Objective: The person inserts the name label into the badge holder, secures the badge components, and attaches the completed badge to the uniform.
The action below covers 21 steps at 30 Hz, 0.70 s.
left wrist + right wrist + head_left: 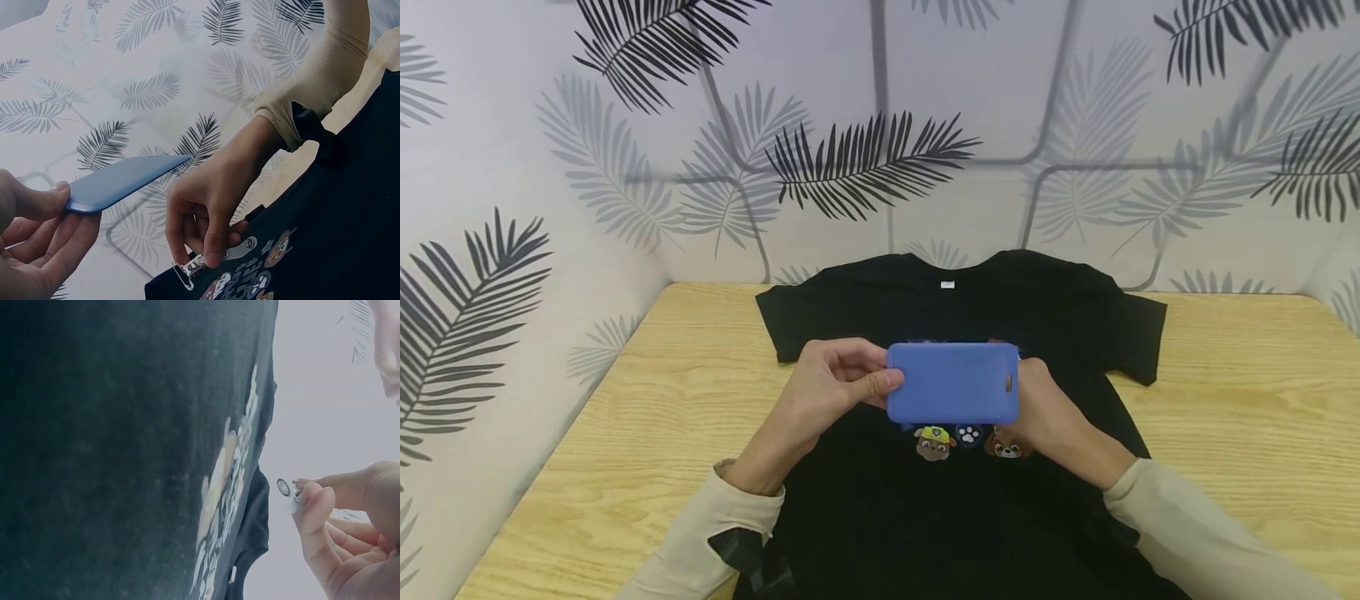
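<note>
My left hand pinches the left edge of a blue badge holder between thumb and fingers. The holder has a small slot near its right end and is held up over a black T-shirt. My right hand is partly hidden behind the holder in the head view. In the left wrist view, that right hand pinches a badge clip with a metal clasp and a clear strap with a snap. The snap also shows in the right wrist view. Clip and holder are apart.
The T-shirt lies spread on a light wooden table, its neckline towards the back. Cartoon dog prints show on its chest. A cloth with leaf patterns hangs behind and at the left side.
</note>
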### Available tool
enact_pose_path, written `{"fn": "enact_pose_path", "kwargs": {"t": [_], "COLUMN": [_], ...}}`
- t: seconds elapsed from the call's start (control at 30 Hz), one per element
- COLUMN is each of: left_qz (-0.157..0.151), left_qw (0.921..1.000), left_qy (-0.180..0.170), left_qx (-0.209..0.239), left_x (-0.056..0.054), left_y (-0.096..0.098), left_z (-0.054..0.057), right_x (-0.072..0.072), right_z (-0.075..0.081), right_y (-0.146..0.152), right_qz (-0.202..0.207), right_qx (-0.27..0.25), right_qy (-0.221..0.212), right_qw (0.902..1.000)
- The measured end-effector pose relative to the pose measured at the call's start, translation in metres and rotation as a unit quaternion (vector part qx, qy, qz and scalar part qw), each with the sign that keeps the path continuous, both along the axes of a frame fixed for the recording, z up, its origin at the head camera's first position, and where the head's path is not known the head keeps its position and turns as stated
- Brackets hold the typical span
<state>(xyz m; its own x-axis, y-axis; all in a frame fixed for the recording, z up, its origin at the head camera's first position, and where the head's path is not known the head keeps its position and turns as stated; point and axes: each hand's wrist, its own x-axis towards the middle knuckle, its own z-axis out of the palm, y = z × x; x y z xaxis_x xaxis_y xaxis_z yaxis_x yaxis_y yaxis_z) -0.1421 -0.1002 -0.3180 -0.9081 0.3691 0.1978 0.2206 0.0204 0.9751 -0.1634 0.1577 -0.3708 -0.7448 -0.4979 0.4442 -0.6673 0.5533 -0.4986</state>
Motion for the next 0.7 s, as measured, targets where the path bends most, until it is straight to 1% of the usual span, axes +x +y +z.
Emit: {"fn": "enact_pose_path", "kwargs": {"t": [0.1,0.17,0.2,0.3,0.4,0.5,0.57,0.7], "left_qz": [0.002,0.004,0.005,0.010,0.016,0.020,0.022,0.026], "left_qw": [1.0000,1.0000,1.0000,0.9999,0.9999,0.9998,0.9997,0.9996], "left_qy": [0.001,0.004,0.005,0.005,0.002,-0.002,-0.003,-0.002], "left_qx": [0.004,0.003,0.003,0.002,0.003,0.004,0.005,0.007], "left_x": [-0.001,-0.001,-0.001,-0.002,-0.002,-0.003,-0.004,-0.005], "left_y": [-0.001,-0.001,-0.002,-0.002,-0.002,-0.002,-0.002,-0.002], "left_z": [0.000,0.000,0.000,0.000,0.000,-0.001,-0.001,-0.002], "right_x": [-0.002,-0.003,-0.003,-0.002,-0.001,-0.001,-0.001,-0.002], "right_z": [0.002,0.004,0.004,0.008,0.012,0.014,0.016,0.017], "right_y": [0.004,0.007,0.009,0.014,0.018,0.022,0.025,0.030], "right_qz": [-0.041,-0.066,-0.074,-0.087,-0.095,-0.100,-0.095,-0.068], "right_qx": [0.021,0.022,0.016,-0.025,-0.063,-0.092,-0.109,-0.155], "right_qy": [0.002,-0.010,-0.024,-0.082,-0.140,-0.180,-0.198,-0.235], "right_qw": [0.9989,0.9976,0.9968,0.9925,0.9835,0.9743,0.9694,0.9572]}}
